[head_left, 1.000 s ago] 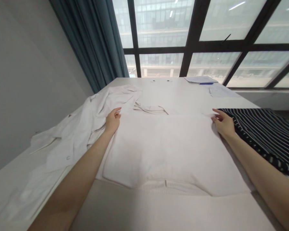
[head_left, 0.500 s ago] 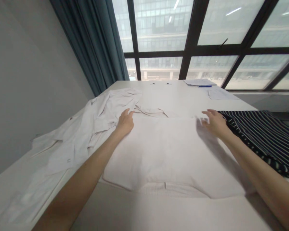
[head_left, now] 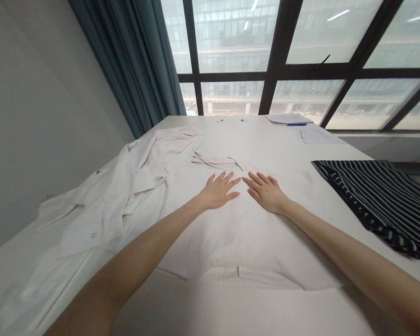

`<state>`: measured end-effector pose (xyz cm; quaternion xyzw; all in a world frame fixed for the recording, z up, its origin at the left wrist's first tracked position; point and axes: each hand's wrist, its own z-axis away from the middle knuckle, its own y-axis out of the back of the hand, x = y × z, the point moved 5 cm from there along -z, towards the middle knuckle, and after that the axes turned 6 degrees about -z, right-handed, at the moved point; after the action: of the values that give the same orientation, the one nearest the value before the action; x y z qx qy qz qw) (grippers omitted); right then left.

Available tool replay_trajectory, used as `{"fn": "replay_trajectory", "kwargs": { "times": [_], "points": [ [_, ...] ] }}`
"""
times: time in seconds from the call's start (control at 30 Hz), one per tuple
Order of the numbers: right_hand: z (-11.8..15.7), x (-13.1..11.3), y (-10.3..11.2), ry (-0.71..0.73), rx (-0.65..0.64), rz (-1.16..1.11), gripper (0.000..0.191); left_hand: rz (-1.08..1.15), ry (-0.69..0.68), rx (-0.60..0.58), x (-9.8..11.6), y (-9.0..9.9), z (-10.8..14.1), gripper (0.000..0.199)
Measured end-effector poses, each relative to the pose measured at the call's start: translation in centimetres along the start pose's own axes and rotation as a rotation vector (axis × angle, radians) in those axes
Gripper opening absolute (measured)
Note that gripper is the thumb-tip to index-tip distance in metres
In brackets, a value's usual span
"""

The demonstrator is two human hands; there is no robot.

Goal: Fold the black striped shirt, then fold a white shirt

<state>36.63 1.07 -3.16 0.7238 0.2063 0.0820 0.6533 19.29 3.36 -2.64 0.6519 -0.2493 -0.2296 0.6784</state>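
Observation:
A folded white garment (head_left: 241, 238) lies flat in front of me, its collar-like edge toward me. My left hand (head_left: 220, 190) rests palm down on its far half, fingers spread. Close beside it, just right of the middle, my right hand (head_left: 266, 191) also lies flat on the cloth with its fingers apart. Neither hand grips anything. Thin cord-like strips (head_left: 219, 164) lie just beyond the garment's far edge.
A rumpled white garment (head_left: 112, 186) spreads over the left side of the white table (head_left: 231, 137). Black-and-white striped cloth (head_left: 381, 200) lies at the right. Papers (head_left: 322, 136) and a blue pen (head_left: 297, 124) lie at the far right, near the window.
Both hands have moved inward from the garment's far corners to its middle. They now lie flat and close together on the cloth.

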Motion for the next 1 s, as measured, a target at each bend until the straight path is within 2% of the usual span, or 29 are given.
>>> {"fn": "replay_trajectory", "kwargs": {
  "times": [0.1, 0.2, 0.47, 0.53, 0.63, 0.7, 0.8, 0.9, 1.0],
  "points": [
    [0.2, 0.9, 0.1, -0.029, -0.021, -0.017, 0.058, 0.001, 0.010, -0.030, -0.8, 0.1, 0.2, 0.064],
    [0.6, 2.9, 0.2, -0.094, -0.023, -0.023, 0.062, -0.014, 0.054, -0.048, -2.6, 0.3, 0.9, 0.065],
    [4.1, 12.6, 0.9, -0.343, -0.041, 0.027, 0.067, -0.115, 0.248, -0.047, -9.2, 0.4, 4.3, 0.060],
    [5.1, 13.9, 1.1, -0.385, -0.024, 0.047, 0.067, -0.146, 0.304, -0.040, -10.4, 0.4, 5.0, 0.059],
    [6.1, 14.5, 1.4, -0.421, 0.052, 0.065, 0.065, -0.169, 0.343, 0.006, -11.8, 0.2, 5.6, 0.058],
    [6.4, 14.5, 1.9, -0.430, 0.145, 0.070, 0.062, -0.162, 0.385, 0.096, -12.8, 0.2, 5.9, 0.056],
    [6.8, 14.8, 2.6, -0.501, 0.291, 0.000, 0.057, -0.047, 0.508, 0.316, -15.0, 0.5, 6.7, 0.049],
    [7.1, 15.4, 2.9, -0.552, 0.374, -0.141, 0.056, 0.210, 0.559, 0.555, -17.0, 0.9, 7.4, 0.047],
    [7.2, 15.6, 3.3, -0.533, 0.451, -0.254, 0.053, 0.517, 0.581, 0.766, -18.5, 1.2, 7.9, 0.043]
  ]
}}
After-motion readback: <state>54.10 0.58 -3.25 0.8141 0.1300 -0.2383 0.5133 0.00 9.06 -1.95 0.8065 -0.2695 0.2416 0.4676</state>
